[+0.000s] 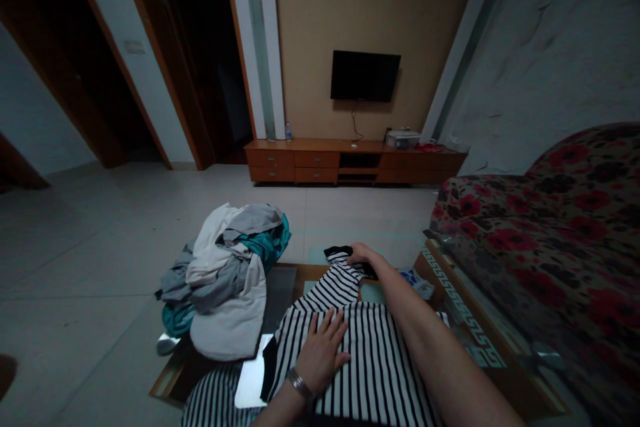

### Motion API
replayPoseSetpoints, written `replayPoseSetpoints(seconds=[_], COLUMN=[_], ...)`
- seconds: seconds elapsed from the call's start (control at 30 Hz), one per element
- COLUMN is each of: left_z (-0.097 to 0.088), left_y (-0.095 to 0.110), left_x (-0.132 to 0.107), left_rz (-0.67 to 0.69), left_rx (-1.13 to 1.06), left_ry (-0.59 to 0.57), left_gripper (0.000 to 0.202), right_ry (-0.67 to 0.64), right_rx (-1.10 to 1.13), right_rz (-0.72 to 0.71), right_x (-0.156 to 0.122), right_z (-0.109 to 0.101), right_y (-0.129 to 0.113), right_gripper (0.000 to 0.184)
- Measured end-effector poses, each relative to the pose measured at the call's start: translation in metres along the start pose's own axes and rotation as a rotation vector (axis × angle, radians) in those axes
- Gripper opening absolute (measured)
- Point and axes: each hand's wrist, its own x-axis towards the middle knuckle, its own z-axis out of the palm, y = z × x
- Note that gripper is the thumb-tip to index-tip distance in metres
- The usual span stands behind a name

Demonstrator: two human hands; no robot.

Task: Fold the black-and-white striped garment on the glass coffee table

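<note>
A black-and-white striped shirt (373, 353) lies spread over the low table in front of me, with one sleeve stretched away toward the far edge. My left hand (323, 350), wearing a metal wristband, rests flat on the body of the shirt, fingers spread. Farther off, my right hand (364, 255) closes on that sleeve near its black cuff (339, 251); its fingertips are partly hidden. Beneath the shirt's left side a bright white flat sheet (251, 380) shows. Another striped cloth (213, 397) is at the bottom left.
A heap of white, grey and teal clothes (225, 280) sits on the left of the low table (295, 275). A floral sofa (550, 227) stands at right. Across the floor is a wooden TV cabinet (315, 160) below a television (365, 76). A blue-and-white packet (419, 282) lies near the right edge.
</note>
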Motion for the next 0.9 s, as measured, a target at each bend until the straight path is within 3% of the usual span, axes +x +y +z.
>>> replayPoseSetpoints(seconds=[0.13, 0.27, 0.4, 0.53, 0.6, 0.7, 0.9], left_z=[0.001, -0.002, -0.009, -0.013, -0.013, -0.013, -0.023], left_y=[0.001, 0.006, 0.012, 0.015, 0.015, 0.011, -0.01], left_x=[0.001, 0.001, -0.002, -0.004, -0.003, -0.003, -0.017], left_rz=[-0.004, -0.025, -0.045, -0.043, -0.049, -0.052, -0.082], left_rx=[0.015, 0.019, -0.043, -0.145, -0.148, -0.152, -0.033], left_ry=[0.005, -0.012, 0.03, 0.024, -0.02, -0.045, 0.018], left_gripper=[0.065, 0.061, 0.055, 0.04, 0.037, 0.035, 0.027], right_ry=[-0.197, -0.221, -0.223, -0.291, -0.292, -0.245, -0.066], right_rx=[-0.036, -0.043, -0.146, -0.34, -0.421, -0.456, -0.404], right_rz=[-0.109, -0.27, -0.618, -0.786, -0.788, -0.731, -0.5], right_x=[-0.005, -0.036, -0.119, -0.218, -0.254, -0.284, -0.295], right_z=[-0.021, -0.046, -0.055, -0.03, -0.01, 0.012, 0.019], right_y=[-0.013, -0.029, -0.032, -0.01, 0.005, 0.023, 0.046], right_gripper=[0.027, 0.032, 0.034, 0.034, 0.033, 0.036, 0.068])
